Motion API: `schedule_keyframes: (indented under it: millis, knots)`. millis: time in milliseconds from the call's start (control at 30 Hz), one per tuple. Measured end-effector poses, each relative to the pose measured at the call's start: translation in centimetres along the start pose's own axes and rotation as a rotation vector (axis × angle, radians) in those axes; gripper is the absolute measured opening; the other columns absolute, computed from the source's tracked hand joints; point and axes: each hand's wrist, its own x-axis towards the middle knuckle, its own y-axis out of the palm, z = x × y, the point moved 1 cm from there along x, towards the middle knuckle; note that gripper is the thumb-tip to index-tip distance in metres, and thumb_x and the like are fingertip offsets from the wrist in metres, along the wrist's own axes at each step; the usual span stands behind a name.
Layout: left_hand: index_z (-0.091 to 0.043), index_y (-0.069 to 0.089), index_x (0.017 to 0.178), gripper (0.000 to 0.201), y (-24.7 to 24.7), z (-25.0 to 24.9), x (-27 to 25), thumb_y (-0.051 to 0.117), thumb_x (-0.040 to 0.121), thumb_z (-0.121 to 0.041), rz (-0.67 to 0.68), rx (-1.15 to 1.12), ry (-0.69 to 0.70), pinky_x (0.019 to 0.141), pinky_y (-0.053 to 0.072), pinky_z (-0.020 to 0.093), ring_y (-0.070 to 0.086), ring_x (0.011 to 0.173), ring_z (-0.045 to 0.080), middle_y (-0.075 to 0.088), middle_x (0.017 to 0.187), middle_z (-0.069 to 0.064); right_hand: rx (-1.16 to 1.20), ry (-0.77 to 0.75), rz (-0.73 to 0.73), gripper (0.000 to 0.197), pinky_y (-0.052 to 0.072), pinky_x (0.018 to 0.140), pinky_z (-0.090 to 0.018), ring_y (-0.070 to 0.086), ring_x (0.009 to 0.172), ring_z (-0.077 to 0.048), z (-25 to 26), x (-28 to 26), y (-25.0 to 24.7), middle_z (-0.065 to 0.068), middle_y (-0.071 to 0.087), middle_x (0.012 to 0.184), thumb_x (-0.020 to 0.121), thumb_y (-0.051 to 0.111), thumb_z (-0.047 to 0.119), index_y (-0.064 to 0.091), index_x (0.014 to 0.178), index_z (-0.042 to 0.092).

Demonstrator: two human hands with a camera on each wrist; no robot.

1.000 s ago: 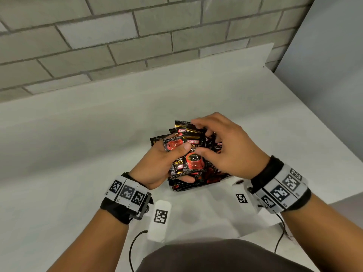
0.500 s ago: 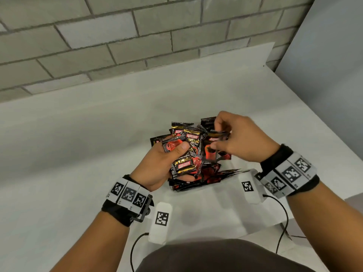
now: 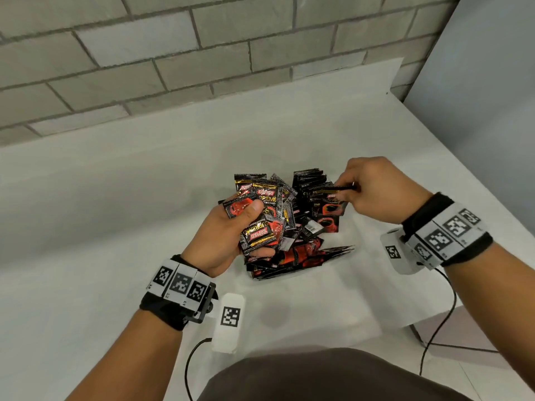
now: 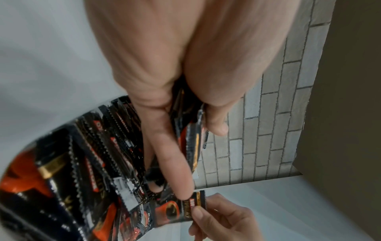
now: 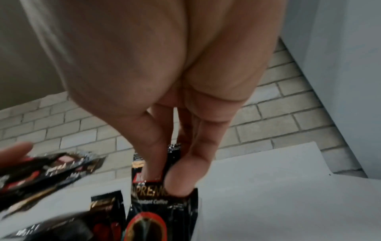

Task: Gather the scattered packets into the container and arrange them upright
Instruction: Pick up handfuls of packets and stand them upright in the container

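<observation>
My left hand (image 3: pixel 256 227) grips a fanned bundle of black-and-red coffee packets (image 3: pixel 267 198) between thumb and fingers, above the pile. The bundle (image 4: pixel 191 146) also shows in the left wrist view. To the right, my right hand (image 3: pixel 344 186) pinches the top edge of a single packet (image 3: pixel 330 209), which hangs upright; the right wrist view shows that packet (image 5: pixel 160 208) under thumb and finger. Below both hands a heap of packets (image 3: pixel 304 250) lies in what looks like a clear container, whose walls barely show.
The white table (image 3: pixel 115 212) runs back to a grey brick wall (image 3: pixel 173 53). A grey panel (image 3: pixel 492 82) stands at the right, beyond the table's slanting right edge. Black cables (image 3: pixel 445 314) trail near the front edge by my body.
My right hand has moved right and away from the bundle, drawing one packet out with it. The left hand keeps its hold on the bundle in place.
</observation>
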Motion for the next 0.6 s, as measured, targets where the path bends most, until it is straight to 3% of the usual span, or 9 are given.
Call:
schedule_keyframes:
  millis: [167,367,600]
  knots:
    - [-0.014,0.064,0.127,0.029,-0.2,0.0,-0.3,0.057,0.102,-0.025,-0.002,0.012,0.002,0.065,0.065,0.047,0.076,0.099,0.034,0.076,0.116,0.014,-0.088,0.023,0.042,0.007,0.042,0.071,-0.027,0.054,0.076,-0.016,0.1,1.0,2.0,0.007,0.056,0.083,0.084,0.077,0.016,0.074,0.09,0.014]
    - [-0.016,0.064,0.127,0.029,-0.5,0.0,-0.3,0.057,0.101,-0.026,-0.001,0.014,0.004,0.064,0.065,0.044,0.076,0.099,0.033,0.077,0.115,0.012,-0.14,0.016,0.146,0.004,0.039,0.068,-0.028,0.052,0.076,-0.017,0.7,1.6,2.2,0.003,0.058,0.081,0.082,0.073,0.009,0.069,0.082,0.011]
    - [-0.015,0.064,0.128,0.036,-0.2,0.0,-0.2,0.061,0.095,-0.029,0.013,0.003,-0.002,0.065,0.065,0.046,0.076,0.1,0.035,0.076,0.116,0.013,-0.127,0.07,0.152,0.031,0.038,0.062,-0.03,0.053,0.074,-0.02,0.9,1.8,3.0,0.002,0.057,0.081,0.075,0.08,0.012,0.051,0.077,0.02]
